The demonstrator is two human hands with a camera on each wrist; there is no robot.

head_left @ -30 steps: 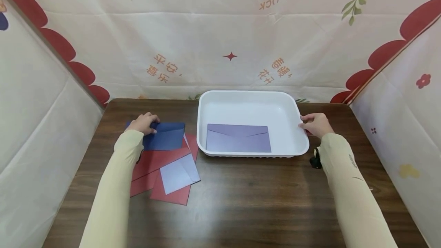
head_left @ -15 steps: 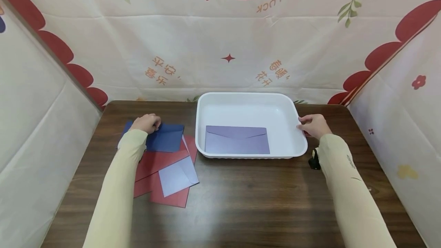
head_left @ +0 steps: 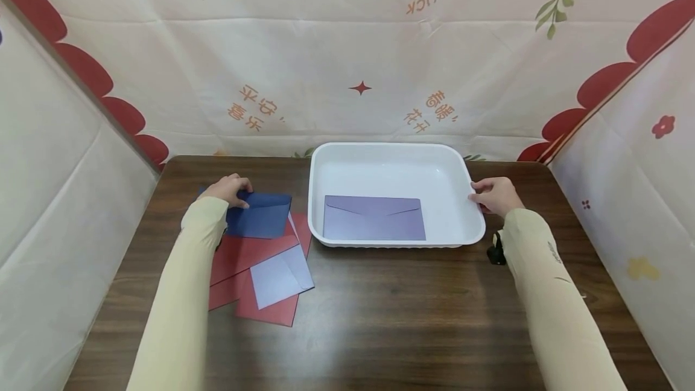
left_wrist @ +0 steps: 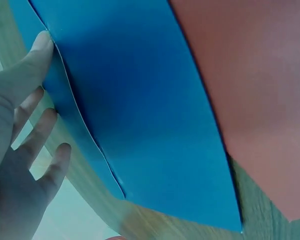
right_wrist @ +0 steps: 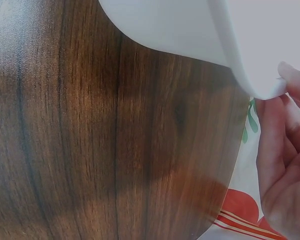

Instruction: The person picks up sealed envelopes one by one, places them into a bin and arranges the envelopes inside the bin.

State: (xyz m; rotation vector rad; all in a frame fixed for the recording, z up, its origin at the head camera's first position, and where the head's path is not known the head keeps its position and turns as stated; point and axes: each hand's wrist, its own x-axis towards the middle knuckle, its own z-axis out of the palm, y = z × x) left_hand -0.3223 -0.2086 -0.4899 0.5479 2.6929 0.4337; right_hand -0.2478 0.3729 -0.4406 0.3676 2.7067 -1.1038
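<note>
As the left hand (head_left: 222, 192) works at far L, its thumb lies on the flap of a dark-blue rectangular paper envelope (head_left: 259, 222), other fingers spread along the far long edge: looks like a loose pinch, but index is mostly hidden, so can't tell how firm. That env. lies on the L side of the table, atop several flat red paper envelopes (head_left: 239, 258); a small pale-lilac paper envelope (head_left: 282, 279) rests on the reds too, nearer the front. Blue env. prob. v. light, thin, semi-stiff; may bend if held by one corner, crease if squeezed, slip on the smooth reds. Best hold: mid long edge, thumb on top, fingers under, w/o prying the flap.

Ctr.: shallow white rounded-corner plastic tray (head_left: 380, 171) w/ a long purple paper envelope (head_left: 374, 219) flat inside, by the near wall. At R end, the right hand (head_left: 496, 196) pinches the rim, thumb above, fingers below, almost no gap. Tray seems rigid, fairly light, could slide on the dark wood-grain table (head_left: 407, 318); rim's the natural grip.
</note>
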